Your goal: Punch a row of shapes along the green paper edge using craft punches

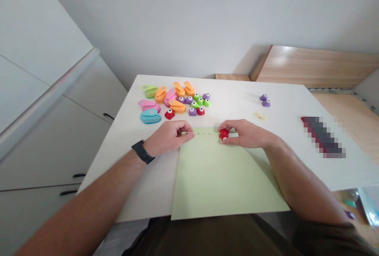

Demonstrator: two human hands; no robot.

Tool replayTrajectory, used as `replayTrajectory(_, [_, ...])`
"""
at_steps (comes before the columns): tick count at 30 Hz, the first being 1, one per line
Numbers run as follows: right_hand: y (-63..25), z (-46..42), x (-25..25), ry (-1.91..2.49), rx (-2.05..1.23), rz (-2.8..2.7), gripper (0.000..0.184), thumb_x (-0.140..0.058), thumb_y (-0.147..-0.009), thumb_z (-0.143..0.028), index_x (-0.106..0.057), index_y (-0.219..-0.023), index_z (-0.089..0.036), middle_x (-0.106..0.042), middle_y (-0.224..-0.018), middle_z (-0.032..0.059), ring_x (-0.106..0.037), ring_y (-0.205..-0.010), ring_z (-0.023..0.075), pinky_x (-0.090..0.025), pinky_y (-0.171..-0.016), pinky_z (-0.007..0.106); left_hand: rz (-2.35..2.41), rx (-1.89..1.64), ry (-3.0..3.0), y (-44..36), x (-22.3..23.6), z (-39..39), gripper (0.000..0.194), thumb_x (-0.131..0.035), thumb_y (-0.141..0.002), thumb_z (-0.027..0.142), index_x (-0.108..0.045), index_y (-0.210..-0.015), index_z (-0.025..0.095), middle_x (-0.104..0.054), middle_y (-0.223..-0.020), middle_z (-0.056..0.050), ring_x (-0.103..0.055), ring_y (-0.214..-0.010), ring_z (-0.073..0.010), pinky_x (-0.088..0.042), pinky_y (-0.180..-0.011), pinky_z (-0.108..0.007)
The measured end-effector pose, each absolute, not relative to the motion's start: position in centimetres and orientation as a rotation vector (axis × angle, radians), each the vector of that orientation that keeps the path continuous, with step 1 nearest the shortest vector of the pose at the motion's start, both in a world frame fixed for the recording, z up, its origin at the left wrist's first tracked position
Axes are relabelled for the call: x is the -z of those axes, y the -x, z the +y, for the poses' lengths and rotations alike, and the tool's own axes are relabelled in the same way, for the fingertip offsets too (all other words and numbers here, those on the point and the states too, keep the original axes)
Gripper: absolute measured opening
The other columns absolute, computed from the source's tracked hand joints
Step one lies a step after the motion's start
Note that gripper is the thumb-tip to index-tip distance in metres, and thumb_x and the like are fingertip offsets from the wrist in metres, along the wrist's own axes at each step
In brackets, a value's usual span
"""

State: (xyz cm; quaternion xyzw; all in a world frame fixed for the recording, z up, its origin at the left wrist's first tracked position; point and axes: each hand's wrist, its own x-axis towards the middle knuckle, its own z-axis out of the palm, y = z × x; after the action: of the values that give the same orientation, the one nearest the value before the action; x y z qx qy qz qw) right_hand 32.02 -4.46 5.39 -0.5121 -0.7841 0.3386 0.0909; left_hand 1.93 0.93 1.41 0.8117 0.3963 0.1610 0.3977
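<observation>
A sheet of pale green paper (pixel 225 181) lies on the white table, reaching its near edge. Several small punched holes run in a row along its far edge. My left hand (pixel 173 135), with a dark watch on the wrist, pinches the paper's far left corner. Between the thumb and fingers of my right hand (pixel 244 133) is a small red craft punch (pixel 224 134), set at the far edge of the sheet. Whether its lever is pressed down I cannot tell.
Large lever punches, an orange one (pixel 177 107) and a blue one (pixel 150 116) among them, crowd the table's back left with several small punches (pixel 200 111). Two purple punches (pixel 265 100) and yellowish paper bits (pixel 260 116) lie at right. A pixelated dark object (pixel 324 137) is farther right.
</observation>
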Motion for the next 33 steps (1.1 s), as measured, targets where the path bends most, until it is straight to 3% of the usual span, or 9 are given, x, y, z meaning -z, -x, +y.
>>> replayTrajectory(33, [-31.19,-4.58,-5.19,1.514,-0.932,-2.341,0.021,-0.065,-0.081,-0.027,-0.069,-0.101,-0.021,-0.071,-0.094,0.0016,-0.062,-0.083,0.0161,-0.045,-0.079,0.029,0.999,-0.432,-2.043,-2.00,-1.40,0.93,0.030,-0.061,-0.086,0.048,-0.067,-0.088,0.018,-0.063,-0.072,0.001,-0.048,-0.059,-0.0107,-0.037,-0.055,-0.024])
